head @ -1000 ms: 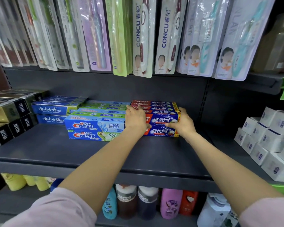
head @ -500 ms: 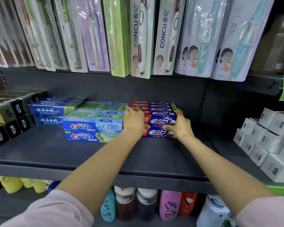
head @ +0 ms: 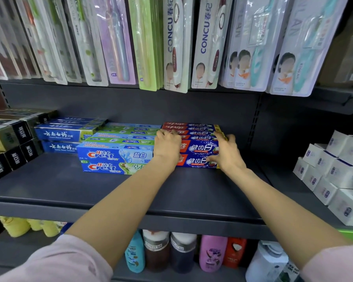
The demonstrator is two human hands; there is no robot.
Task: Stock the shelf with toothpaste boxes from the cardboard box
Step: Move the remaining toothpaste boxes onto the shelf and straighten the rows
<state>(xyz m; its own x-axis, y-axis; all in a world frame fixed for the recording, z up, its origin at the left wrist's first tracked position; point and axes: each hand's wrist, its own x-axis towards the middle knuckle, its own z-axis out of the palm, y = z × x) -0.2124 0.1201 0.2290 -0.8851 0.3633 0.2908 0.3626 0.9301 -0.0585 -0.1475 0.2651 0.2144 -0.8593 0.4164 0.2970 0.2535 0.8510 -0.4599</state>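
A stack of red-and-blue toothpaste boxes [head: 200,148] lies on the dark grey shelf [head: 114,190], against the right side of the Crest boxes [head: 114,154]. My left hand [head: 167,147] grips the stack's left end, with its fingers curled over the top boxes. At the right end, my right hand [head: 226,153] holds the stack, thumb across the front of the bottom box and fingers over the top right corner. The cardboard box is out of view.
Blue boxes [head: 63,135] and black-and-gold boxes [head: 10,143] fill the shelf's left. White cartons [head: 334,171] are stacked on the neighbouring shelf at right. Toothbrush packs [head: 177,43] hang close above. Bottles [head: 171,251] stand on the shelf below.
Both hands stay on the two ends of the red-and-blue stack. The stack has hardly shifted; only the view has moved a little.
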